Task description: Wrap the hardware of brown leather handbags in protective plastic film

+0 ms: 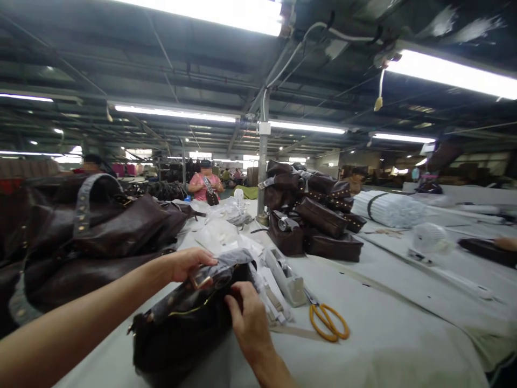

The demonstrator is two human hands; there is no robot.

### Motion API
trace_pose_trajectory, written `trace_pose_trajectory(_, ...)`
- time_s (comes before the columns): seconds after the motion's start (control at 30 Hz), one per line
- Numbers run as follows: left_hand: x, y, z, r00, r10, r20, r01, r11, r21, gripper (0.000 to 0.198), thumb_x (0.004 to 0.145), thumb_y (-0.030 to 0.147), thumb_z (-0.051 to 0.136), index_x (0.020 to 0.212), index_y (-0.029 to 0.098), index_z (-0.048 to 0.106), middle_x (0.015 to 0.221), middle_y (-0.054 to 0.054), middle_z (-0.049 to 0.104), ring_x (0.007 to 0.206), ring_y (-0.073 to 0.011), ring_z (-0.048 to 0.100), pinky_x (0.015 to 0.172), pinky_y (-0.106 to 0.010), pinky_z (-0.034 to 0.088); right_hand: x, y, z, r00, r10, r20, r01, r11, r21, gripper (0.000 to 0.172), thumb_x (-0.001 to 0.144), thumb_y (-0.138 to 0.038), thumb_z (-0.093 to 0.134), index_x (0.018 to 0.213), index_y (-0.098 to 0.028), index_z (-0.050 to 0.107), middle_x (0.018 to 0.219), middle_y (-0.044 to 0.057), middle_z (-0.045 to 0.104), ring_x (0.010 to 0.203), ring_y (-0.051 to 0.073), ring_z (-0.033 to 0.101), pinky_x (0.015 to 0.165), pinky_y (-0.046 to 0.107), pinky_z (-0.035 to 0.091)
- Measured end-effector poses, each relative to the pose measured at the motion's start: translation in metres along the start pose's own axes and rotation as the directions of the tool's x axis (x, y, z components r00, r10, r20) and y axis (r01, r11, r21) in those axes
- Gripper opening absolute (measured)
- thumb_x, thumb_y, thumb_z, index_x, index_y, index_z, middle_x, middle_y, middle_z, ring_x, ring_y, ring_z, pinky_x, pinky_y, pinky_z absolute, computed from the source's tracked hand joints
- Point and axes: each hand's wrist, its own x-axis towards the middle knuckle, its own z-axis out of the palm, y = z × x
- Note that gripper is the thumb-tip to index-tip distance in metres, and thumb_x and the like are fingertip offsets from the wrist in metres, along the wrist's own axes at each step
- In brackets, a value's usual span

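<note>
Lower centre: gripping wrapped strap (238, 258) with left hand (190, 265); right hand (251, 319) on dark bag (181, 334), can't tell if pinching; likely soft, best strap-held.

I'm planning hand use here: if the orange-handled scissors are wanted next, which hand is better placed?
Right, probably: the right hand is at the right side of the handbag, with the orange-handled scissors to its right. The left hand is farther off, holding the wrapped strap.
</note>
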Motion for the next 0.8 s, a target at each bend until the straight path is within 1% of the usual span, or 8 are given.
trace_pose_trajectory(0.1, -0.005, -0.003, 0.000, 1.000, -0.004, 0.002, 0.004, 0.999, 0.042, 0.028, 0.059, 0.030, 0.078, 0.074, 0.012, 0.062, 0.057, -0.004, 0.066, 0.044, -0.0157, 0.059, 0.043, -0.025, 0.051, 0.024, -0.006, -0.020, 0.963, -0.270, -0.005, 0.257, 0.921, -0.292, 0.034, 0.082, -0.021, 0.060, 0.116, -0.021, 0.057, 0.118, 0.013, 0.060, 0.114, 0.029, 0.054, 0.095, 0.043, 0.042)
trace_pose_trajectory(0.2, -0.005, -0.003, 0.004, 0.998, 0.011, 0.065, -0.016, 0.998, 0.067, 0.033, 0.058, 0.031, 0.080, 0.078, 0.012, 0.063, 0.062, -0.004, 0.067, 0.047, -0.0151, 0.060, 0.046, -0.025, 0.052, 0.058, -0.012, -0.035, 0.873, -0.376, 0.311, 0.471, 0.814, -0.340, 0.075, 0.071, -0.026, 0.075, 0.137, -0.020, 0.041, 0.141, 0.015, 0.045, 0.136, 0.034, 0.030, 0.111, 0.053, 0.020)
trace_pose_trajectory(0.27, -0.003, -0.003, 0.007, 0.997, -0.002, 0.082, -0.005, 0.996, 0.089, 0.033, 0.058, 0.031, 0.080, 0.078, 0.012, 0.063, 0.063, -0.004, 0.067, 0.047, -0.0153, 0.060, 0.046, -0.025, 0.052, 0.078, -0.014, -0.038, 0.803, -0.327, 0.499, 0.508, 0.813, -0.284, 0.068, 0.071, -0.029, 0.074, 0.133, -0.019, 0.046, 0.133, 0.013, 0.054, 0.131, 0.032, 0.040, 0.111, 0.051, 0.022)
trace_pose_trajectory(0.33, -0.001, -0.003, 0.009, 0.996, -0.034, 0.085, 0.024, 0.994, 0.110, 0.030, 0.059, 0.031, 0.078, 0.077, 0.013, 0.062, 0.060, -0.004, 0.066, 0.046, -0.0158, 0.060, 0.044, -0.025, 0.051, 0.089, -0.015, -0.038, 0.749, -0.245, 0.616, 0.476, 0.845, -0.243, 0.052, 0.074, -0.030, 0.069, 0.122, -0.020, 0.053, 0.117, 0.009, 0.063, 0.113, 0.027, 0.055, 0.101, 0.043, 0.036)
trace_pose_trajectory(0.43, 0.000, -0.003, 0.010, 0.993, -0.039, 0.107, 0.025, 0.992, 0.126, 0.028, 0.062, 0.032, 0.076, 0.077, 0.014, 0.060, 0.057, -0.004, 0.065, 0.045, -0.0168, 0.060, 0.041, -0.024, 0.049, 0.091, -0.015, -0.034, 0.775, -0.150, 0.614, 0.412, 0.856, -0.311, 0.035, 0.073, -0.026, 0.063, 0.107, -0.020, 0.060, 0.100, 0.007, 0.067, 0.092, 0.023, 0.062, 0.079, 0.032, 0.043)
trace_pose_trajectory(0.57, -0.001, -0.002, 0.014, 0.984, -0.025, 0.175, 0.002, 0.992, 0.130, 0.035, 0.063, 0.036, 0.077, 0.084, 0.016, 0.058, 0.063, -0.003, 0.066, 0.048, -0.0172, 0.063, 0.044, -0.023, 0.050, 0.080, -0.017, -0.026, 0.864, -0.076, 0.497, 0.326, 0.837, -0.439, 0.024, 0.070, -0.021, 0.057, 0.093, -0.019, 0.062, 0.092, 0.008, 0.067, 0.085, 0.023, 0.062, 0.071, 0.031, 0.042)
trace_pose_trajectory(0.7, -0.003, -0.002, 0.016, 0.982, -0.019, 0.190, -0.007, 0.991, 0.135, 0.043, 0.064, 0.038, 0.078, 0.095, 0.017, 0.058, 0.068, -0.004, 0.068, 0.052, -0.0181, 0.065, 0.044, -0.022, 0.049, 0.077, -0.026, -0.022, 0.893, -0.034, 0.449, 0.262, 0.850, -0.457, 0.029, 0.067, -0.016, 0.056, 0.095, -0.016, 0.063, 0.096, 0.010, 0.066, 0.092, 0.026, 0.060, 0.081, 0.036, 0.044)
trace_pose_trajectory(0.8, -0.005, -0.003, 0.009, 0.988, -0.022, 0.154, 0.003, 0.992, 0.124, 0.045, 0.063, 0.037, 0.080, 0.096, 0.015, 0.058, 0.071, -0.005, 0.069, 0.052, -0.0171, 0.064, 0.046, -0.023, 0.050, 0.084, -0.020, -0.041, 0.838, -0.173, 0.517, 0.322, 0.923, -0.213, 0.047, 0.067, -0.016, 0.061, 0.113, -0.016, 0.059, 0.117, 0.011, 0.061, 0.113, 0.026, 0.053, 0.102, 0.041, 0.036)
